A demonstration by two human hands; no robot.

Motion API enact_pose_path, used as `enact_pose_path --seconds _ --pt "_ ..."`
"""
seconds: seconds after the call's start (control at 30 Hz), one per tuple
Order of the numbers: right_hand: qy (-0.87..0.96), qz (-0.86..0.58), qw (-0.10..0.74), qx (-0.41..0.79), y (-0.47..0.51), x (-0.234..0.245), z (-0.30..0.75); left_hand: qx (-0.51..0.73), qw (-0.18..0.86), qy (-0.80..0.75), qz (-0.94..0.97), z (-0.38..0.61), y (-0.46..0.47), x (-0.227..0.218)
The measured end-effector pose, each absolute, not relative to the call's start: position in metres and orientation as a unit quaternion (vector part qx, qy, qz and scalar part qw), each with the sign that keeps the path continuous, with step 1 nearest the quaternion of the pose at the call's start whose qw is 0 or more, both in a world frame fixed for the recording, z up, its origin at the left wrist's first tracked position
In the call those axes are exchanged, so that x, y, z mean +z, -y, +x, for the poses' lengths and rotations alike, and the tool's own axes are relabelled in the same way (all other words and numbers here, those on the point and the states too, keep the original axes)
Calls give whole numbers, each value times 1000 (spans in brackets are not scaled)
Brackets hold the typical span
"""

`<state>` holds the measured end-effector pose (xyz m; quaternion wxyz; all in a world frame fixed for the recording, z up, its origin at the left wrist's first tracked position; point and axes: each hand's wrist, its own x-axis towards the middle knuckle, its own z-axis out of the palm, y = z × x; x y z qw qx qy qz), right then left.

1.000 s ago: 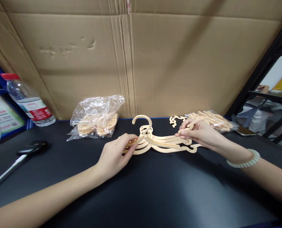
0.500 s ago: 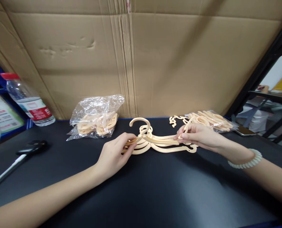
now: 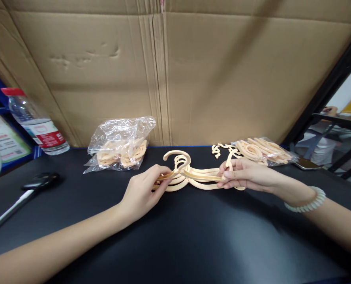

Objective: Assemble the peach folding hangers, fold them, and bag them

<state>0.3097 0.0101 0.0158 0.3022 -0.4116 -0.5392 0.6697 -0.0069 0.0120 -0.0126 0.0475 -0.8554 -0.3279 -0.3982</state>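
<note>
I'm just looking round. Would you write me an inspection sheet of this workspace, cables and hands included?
Surface: black tabletop, light reflecting off it.
Work things: beige hanger in hand; other hangers lie beneath it; more beige parts in two clear bags.
Clutter: bottle with a red cap at left; loose beige pieces near the right bag.
Hands: left hand grips the hanger; right hand pinches a curved piece at the hanger's end.
Cables: white cable runs to a black device.
Surroundings: cardboard behind; black rack at right.
</note>
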Motion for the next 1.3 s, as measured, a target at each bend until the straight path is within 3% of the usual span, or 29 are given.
enact_pose_path --seconds 0.47,0.87,1.1,1.3 --pt "527 -457 361 619 -11 6 305 -396 61 322 -858 -8 -12 -13" --pt "512 -454 465 562 -14 7 305 -398 42 335 -853 -7 -12 -13" --pt "532 -441 444 571 -18 5 307 -402 50 334 -851 -7 -12 -13" --pt "527 -396 382 647 -14 4 309 -402 46 328 -854 -7 -12 -14"
